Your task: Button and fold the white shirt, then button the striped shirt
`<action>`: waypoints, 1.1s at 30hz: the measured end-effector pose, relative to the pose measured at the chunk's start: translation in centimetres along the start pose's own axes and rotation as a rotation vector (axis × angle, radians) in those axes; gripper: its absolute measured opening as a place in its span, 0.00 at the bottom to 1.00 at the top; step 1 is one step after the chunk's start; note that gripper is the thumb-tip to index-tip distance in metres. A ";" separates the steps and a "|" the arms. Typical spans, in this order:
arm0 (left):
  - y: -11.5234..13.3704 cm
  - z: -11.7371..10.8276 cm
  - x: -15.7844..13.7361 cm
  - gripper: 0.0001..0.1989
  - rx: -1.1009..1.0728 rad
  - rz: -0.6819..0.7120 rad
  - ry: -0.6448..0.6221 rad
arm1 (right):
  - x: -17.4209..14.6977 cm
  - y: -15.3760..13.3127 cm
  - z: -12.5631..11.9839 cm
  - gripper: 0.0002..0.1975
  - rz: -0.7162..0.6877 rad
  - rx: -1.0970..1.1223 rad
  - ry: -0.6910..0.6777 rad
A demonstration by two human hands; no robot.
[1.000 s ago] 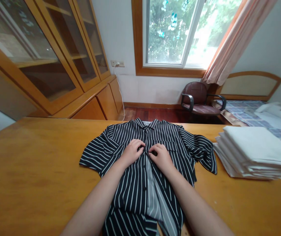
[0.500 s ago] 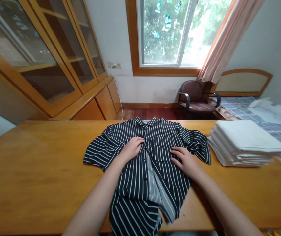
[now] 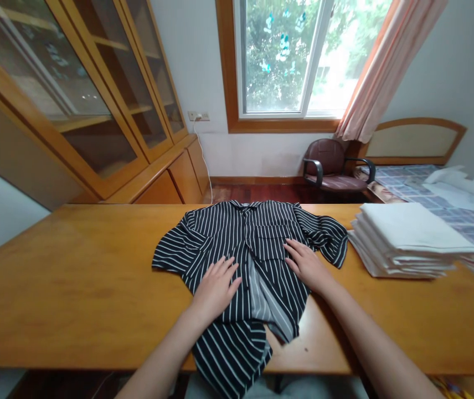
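Note:
A black-and-white striped short-sleeved shirt point(image 3: 237, 238) lies front up on the wooden table point(image 3: 108, 288), its collar at the far edge. Its front is partly unbuttoned low down, and the left part of the hem hangs over the near table edge. My left hand point(image 3: 218, 285) rests flat on the left front panel, fingers spread. On the right front panel, beside the chest pocket, lies my right hand point(image 3: 305, 266) with its fingers apart. Neither hand grips the fabric.
A stack of folded white cloth point(image 3: 411, 238) stands on the table at the right. Beyond the table are a brown armchair point(image 3: 328, 160), a bed with a plaid cover point(image 3: 403, 180), a window and pink curtain. A glass-door cabinet point(image 3: 108, 100) stands at the left.
My left hand has moved down from the button line to the lower left panel and spread its fingers. My right hand has shifted slightly. The camera view has moved a little.

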State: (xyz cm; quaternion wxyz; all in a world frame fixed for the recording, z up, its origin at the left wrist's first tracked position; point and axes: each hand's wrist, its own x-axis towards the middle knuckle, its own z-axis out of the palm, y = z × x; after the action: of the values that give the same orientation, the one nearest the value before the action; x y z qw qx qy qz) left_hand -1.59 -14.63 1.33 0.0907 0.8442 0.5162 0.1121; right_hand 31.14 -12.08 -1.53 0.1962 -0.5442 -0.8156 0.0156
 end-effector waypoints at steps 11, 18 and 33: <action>-5.2 0.2 2.4 0.25 0.061 0.071 0.011 | 1.9 0.6 0.1 0.21 -0.019 0.166 -0.016; -5.6 -1.3 2.3 0.26 0.043 0.113 -0.123 | 2.2 -1.0 -1.4 0.14 0.021 0.264 0.048; -0.8 -3.4 5.1 0.11 -0.133 0.081 -0.006 | 1.7 -10.2 -2.2 0.06 0.279 0.572 -0.265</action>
State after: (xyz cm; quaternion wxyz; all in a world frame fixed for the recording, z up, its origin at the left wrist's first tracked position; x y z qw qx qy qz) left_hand -1.03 -9.58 4.85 0.1436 0.8568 0.4729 0.1472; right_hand 22.33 -15.19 3.48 0.2293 -0.5667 -0.7142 0.3408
